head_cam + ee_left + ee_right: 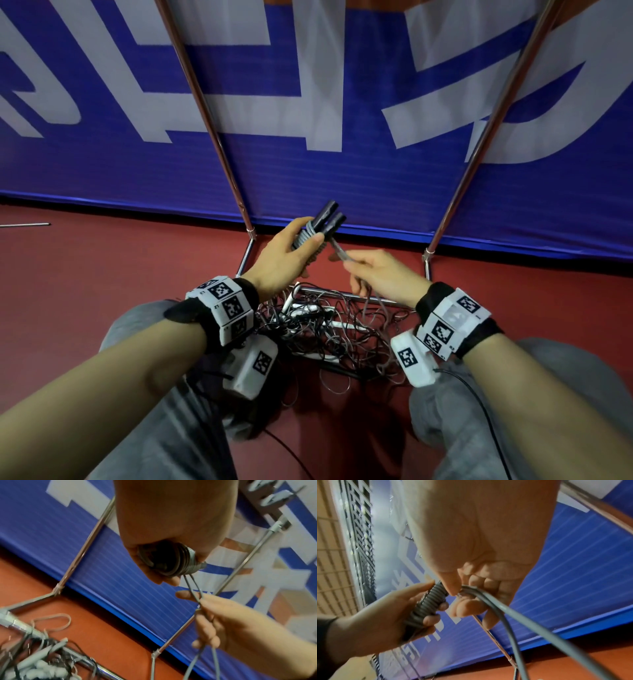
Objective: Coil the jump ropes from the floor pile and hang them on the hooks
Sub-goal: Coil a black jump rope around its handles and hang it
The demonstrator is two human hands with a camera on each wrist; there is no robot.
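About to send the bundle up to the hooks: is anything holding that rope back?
Yes. The grey cord runs from the wound handles in the left hand through the right hand, its tail hanging towards the floor pile.

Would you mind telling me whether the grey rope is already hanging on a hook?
No, the left hand grips the wound handles while the right hand pinches the loose grey rope.
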